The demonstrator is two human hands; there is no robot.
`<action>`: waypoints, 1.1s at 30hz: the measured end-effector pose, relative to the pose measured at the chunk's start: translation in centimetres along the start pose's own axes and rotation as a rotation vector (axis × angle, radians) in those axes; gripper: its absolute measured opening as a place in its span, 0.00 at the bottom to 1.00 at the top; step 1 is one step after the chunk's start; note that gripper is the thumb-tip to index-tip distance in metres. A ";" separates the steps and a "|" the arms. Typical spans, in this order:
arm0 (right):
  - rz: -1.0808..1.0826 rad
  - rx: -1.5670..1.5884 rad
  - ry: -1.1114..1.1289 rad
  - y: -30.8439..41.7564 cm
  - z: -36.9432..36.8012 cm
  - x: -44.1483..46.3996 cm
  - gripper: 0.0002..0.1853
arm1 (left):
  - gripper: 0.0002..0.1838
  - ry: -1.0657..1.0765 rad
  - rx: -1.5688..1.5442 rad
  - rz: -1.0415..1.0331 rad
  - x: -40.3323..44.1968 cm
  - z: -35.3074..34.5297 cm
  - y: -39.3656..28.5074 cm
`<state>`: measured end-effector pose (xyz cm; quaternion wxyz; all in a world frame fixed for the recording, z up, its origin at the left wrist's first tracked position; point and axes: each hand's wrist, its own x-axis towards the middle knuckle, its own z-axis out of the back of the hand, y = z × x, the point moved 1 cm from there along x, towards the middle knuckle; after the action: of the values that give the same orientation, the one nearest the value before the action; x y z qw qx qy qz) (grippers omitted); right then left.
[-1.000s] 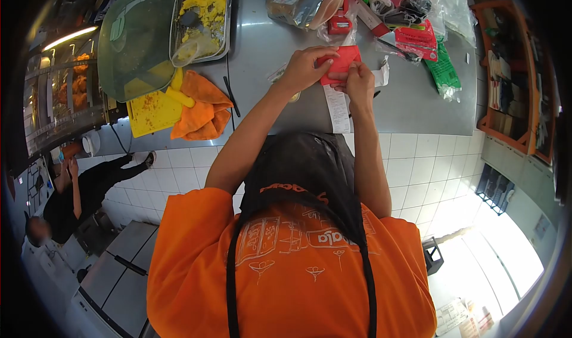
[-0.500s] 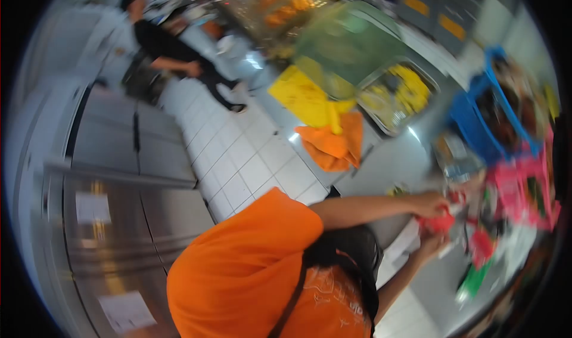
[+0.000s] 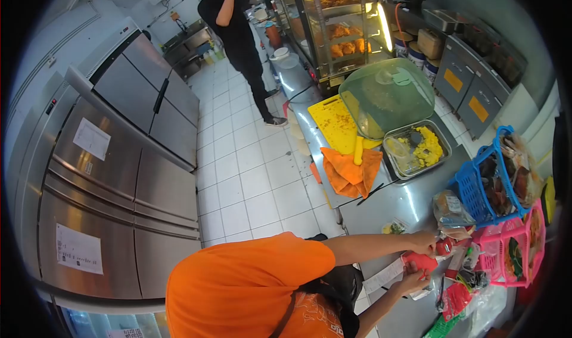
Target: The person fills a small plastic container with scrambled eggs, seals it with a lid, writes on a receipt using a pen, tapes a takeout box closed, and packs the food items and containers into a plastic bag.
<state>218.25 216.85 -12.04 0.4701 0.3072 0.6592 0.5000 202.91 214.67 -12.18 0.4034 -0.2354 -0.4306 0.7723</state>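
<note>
My left hand reaches over the metal counter, fingers curled beside a small red-and-silver item. Whether they hold it is unclear. Just below, my right hand has its fingers closed on a flat red object, whose exact kind I cannot make out. A long white paper strip lies to the left of that object. Close by on the counter are a red plastic packet, a clear bag with a brown item and a small portion of chopped food.
Blue and pink baskets stand along the counter's far side. Farther up are a tray of yellow food, an orange cloth and a yellow cutting board. A person in black stands near a food display cabinet.
The view has swung and sharpened, showing more of the room's upper part. The person in black now has their arms raised. My hands remain close together around the red object.
</note>
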 end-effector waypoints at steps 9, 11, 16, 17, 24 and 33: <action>0.284 -0.226 0.022 -5.2 3.0 4.1 0.17 | 0.05 -0.091 -0.493 0.071 0.6 -2.6 1.9; 0.021 0.015 0.186 -1.0 1.9 0.9 0.15 | 0.07 -0.144 -0.350 -0.079 1.7 -2.5 2.8; -0.087 0.113 0.235 3.3 3.6 -3.1 0.15 | 0.20 -0.263 0.062 0.034 -1.1 -0.6 -2.0; -0.034 0.042 0.224 2.9 4.5 -3.3 0.14 | 0.20 -0.290 0.100 0.049 -1.4 -0.8 -2.2; 0.170 -0.385 -0.036 1.3 17.3 3.9 0.20 | 0.16 -0.423 0.316 -0.132 -2.0 -2.9 -2.9; 0.243 -0.600 0.089 8.6 28.0 18.5 0.16 | 0.08 -0.653 0.564 -0.340 -3.1 -2.6 -7.4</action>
<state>236.83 246.06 -11.26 0.4474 0.2091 0.4609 0.7373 209.65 215.58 -7.18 0.4158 0.2131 -0.3405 0.8160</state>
